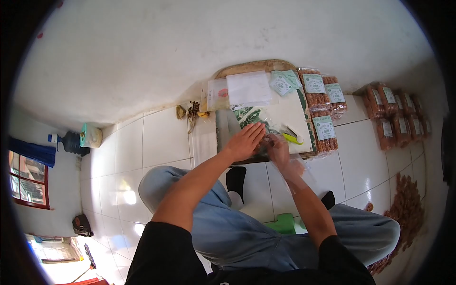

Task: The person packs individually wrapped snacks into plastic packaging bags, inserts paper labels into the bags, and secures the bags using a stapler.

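Note:
My left hand [247, 141] lies with its fingers stretched out over clear plastic near the front edge of a low board [297, 114]. Close beside it, my right hand [278, 146] has its fingers curled on a clear plastic bag [297, 171], which drapes over the wrist and forearm. What lies under the two hands is hidden. Just right of my right hand rests a yellow-green stapler [293, 138]. Green printed labels [286, 82] and a stack of white sheets [248, 89] are on the far part of the board, with clear plastic bags [216, 95] at its left.
Labelled packs of brown snacks [314, 88] stand along the board's right side; several more packs [396, 107] sit by the wall. Loose brown pieces [403, 209] are heaped on the floor at right. A green stool [284, 223] is between my legs. Dried peels [192, 111] lie left of the board.

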Available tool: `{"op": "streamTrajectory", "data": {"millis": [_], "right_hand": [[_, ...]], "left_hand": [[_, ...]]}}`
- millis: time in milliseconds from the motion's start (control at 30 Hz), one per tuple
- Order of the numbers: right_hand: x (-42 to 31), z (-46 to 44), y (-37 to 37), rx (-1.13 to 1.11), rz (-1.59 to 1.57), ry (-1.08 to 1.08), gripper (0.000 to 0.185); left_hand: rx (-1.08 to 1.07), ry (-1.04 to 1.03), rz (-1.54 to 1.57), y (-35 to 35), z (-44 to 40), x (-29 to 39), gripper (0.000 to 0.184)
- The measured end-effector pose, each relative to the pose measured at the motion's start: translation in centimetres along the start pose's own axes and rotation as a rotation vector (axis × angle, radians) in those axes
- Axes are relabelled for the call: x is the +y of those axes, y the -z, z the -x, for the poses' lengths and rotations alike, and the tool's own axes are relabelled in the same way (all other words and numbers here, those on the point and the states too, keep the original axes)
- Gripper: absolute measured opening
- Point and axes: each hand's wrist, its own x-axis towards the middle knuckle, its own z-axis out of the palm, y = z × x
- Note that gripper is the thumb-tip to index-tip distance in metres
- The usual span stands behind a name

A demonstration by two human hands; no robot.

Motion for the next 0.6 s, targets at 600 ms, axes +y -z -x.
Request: {"op": "streamTrajectory", "data": {"millis": [600], "right_hand": [[-3.8, 0.9, 1.2, 0.058, 0.491, 0.306, 0.01]], "left_hand": [[-0.073, 0.121, 0.218, 1.1, 0.2, 1.6, 0.088]]}}
